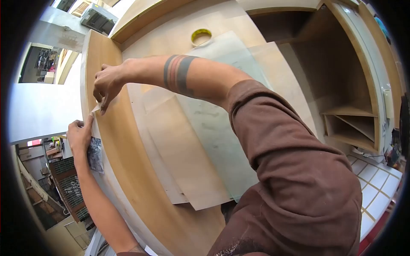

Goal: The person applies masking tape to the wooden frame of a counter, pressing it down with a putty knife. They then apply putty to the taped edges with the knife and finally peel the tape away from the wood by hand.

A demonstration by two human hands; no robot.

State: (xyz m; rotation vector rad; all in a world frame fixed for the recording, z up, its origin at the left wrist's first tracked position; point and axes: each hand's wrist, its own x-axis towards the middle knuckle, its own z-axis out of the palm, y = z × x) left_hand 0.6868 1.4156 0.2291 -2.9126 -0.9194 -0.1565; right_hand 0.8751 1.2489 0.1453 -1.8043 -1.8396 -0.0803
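Reaching across from the right, my right hand (107, 84) is closed at the fingertips on a small pale strip of tape (96, 107), over the left edge of a long wooden panel (128, 141). Just below it, my left hand (80, 136) has its fingers curled at the panel's outer side. Its thumb tip meets the lower end of the strip. Under that thumb, a dark, glossy patterned patch (95, 155) lies against the white outer face. The exact grip of the left fingers is partly hidden.
A tape roll with a yellow core (201, 37) lies on thin sheets at the top. A translucent greenish sheet (213, 141) overlaps a pale wood-coloured sheet (183, 149). An open wooden cabinet (341, 64) stands at right, near white tiles (376, 183).
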